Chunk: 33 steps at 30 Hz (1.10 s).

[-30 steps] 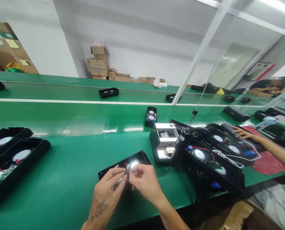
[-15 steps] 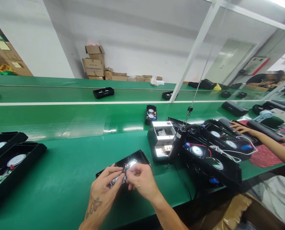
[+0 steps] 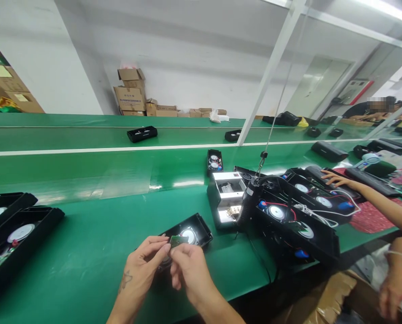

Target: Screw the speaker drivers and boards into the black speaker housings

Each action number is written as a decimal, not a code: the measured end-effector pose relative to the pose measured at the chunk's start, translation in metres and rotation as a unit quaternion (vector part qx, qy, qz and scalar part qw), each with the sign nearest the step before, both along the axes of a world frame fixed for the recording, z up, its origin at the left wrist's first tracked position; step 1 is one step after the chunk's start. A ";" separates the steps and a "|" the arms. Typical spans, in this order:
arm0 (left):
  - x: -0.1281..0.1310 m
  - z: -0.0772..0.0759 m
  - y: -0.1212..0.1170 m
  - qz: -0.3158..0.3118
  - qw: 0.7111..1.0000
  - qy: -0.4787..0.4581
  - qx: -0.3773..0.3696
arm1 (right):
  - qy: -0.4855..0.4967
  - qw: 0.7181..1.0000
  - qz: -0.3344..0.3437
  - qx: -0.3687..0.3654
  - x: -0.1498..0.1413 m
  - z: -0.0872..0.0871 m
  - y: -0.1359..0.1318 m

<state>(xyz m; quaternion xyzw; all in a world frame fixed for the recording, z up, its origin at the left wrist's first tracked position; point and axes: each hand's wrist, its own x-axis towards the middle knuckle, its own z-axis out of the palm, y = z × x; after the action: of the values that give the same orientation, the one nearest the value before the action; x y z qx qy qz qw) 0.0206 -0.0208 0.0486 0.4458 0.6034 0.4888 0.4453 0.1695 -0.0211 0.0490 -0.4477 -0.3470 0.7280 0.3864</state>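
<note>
A small green circuit board [image 3: 178,240] is pinched between the fingertips of both my hands, above a black speaker housing [image 3: 202,230]. My left hand [image 3: 142,265] grips the board's left end with thumb and forefinger. From the near side, my right hand [image 3: 190,269] closes on its lower edge, the other fingers curled in. Under the board, the housing lies at a slant on the green bench, a round white-backed speaker [image 3: 189,235] showing in it. A second round part is mostly hidden behind my hands.
Right of the housing stands a screw feeder [image 3: 226,198], with a hanging electric screwdriver [image 3: 248,200] beside it. Stacked speaker housings [image 3: 298,225] fill the bench further right, where a co-worker's hand [image 3: 339,179] rests. More open housings [image 3: 21,238] lie at left. A conveyor belt [image 3: 86,171] runs behind.
Both hands have come slightly down and toward me, and the green board now shows between them. More of the housing is uncovered. Another person's hand has appeared at lower right.
</note>
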 end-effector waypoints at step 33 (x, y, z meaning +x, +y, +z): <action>-0.034 -0.027 -0.031 -0.073 0.867 0.420 0.256 | -0.437 0.615 0.329 0.568 0.057 0.043 0.076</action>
<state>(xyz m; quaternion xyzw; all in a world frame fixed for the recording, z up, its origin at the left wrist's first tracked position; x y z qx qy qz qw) -0.0130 -0.0517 0.0217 0.7504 0.5526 0.3586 0.0544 0.2264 0.0550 0.0923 -0.2598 -0.9429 0.1822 0.1007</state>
